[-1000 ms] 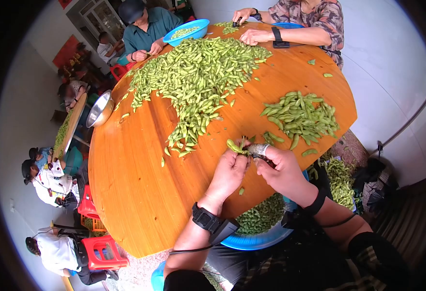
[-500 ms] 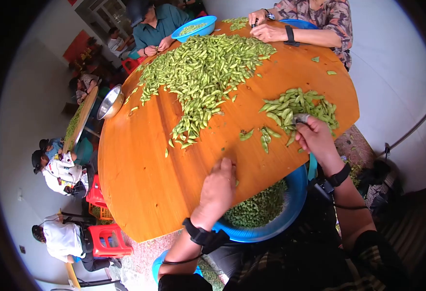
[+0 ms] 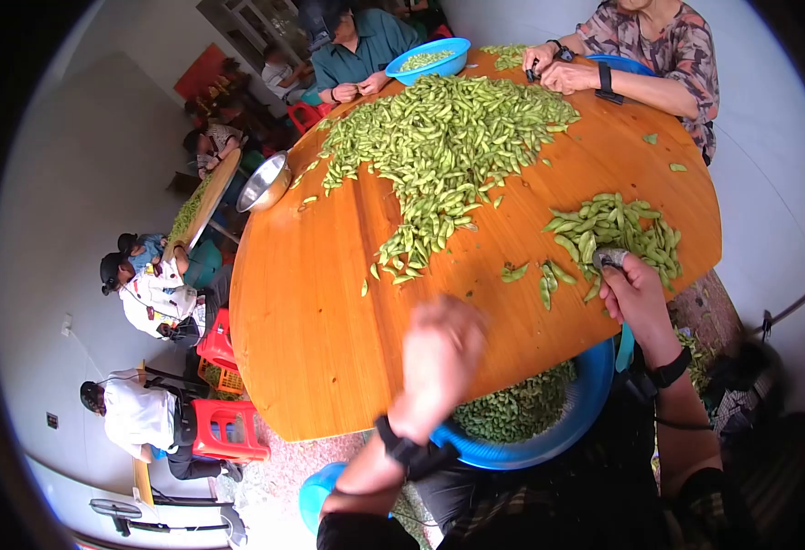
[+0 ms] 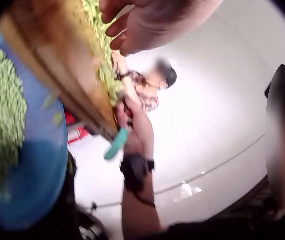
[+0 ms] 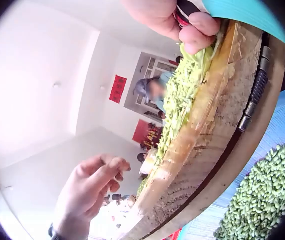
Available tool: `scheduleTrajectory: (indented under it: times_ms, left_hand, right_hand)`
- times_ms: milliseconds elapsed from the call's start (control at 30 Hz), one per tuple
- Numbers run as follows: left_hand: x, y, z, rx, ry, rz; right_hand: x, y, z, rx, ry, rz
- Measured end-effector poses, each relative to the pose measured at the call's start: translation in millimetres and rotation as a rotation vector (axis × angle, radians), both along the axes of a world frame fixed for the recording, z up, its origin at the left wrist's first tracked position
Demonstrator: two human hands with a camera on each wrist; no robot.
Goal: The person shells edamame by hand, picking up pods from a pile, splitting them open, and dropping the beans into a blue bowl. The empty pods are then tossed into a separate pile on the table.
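Gripping a dark tool in right hand, with left hand relaxed, empty, could scatter edamame pods by sweeping carelessly.

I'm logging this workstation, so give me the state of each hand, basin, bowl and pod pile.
Left hand: empty, fingers loosely curled
Right hand: gripping a black-and-red tool
Near blue basin: holding shelled beans
Far blue basin: holding beans
Steel bowl: no beans visible inside
Large pod pile: heaped
Small pod pile: heaped
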State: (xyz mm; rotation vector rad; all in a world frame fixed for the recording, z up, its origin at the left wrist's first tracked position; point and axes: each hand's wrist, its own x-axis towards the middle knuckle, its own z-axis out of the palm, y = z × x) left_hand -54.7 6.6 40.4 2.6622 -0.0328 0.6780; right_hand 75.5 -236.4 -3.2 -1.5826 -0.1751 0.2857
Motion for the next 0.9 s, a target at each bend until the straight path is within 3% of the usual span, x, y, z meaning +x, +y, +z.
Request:
scheduleTrajectory:
  times_ms: [33, 133, 233, 300, 433, 567, 633, 900]
  left_hand:
    - [25, 21, -7, -0.056, -0.056, 0.159]
    - [86, 76, -19, -0.016, 0.104, 0.48]
    - [107, 85, -26, 0.099, 0.202, 0.575]
    - [102, 86, -29, 0.132, 0.247, 0.548]
    - [71, 77, -25, -0.026, -0.009, 0.293]
    - [60, 54, -27, -0.831, 0.22, 0.088]
    - [60, 49, -38, -0.996, 0.234, -0.04]
    - [55, 45, -48, -1.131, 0.358, -0.287]
  right_hand:
    - [0, 0, 0, 0.0, 0.005, 0.0]
    - [-2, 0, 2, 0.013, -0.023, 0.003]
    - [-4, -1, 5, 0.006, -0.036, 0.017]
    - [0, -2, -1, -0.011, -0.034, 0.029]
    - [-9, 2, 8, -0.088, -0.07, 0.153]
    - [-28, 36, 21, -0.059, -0.05, 0.345]
    - [-30, 54, 25, -0.045, -0.094, 0.424]
    - [-25, 98, 25, -0.016, 0.052, 0.44]
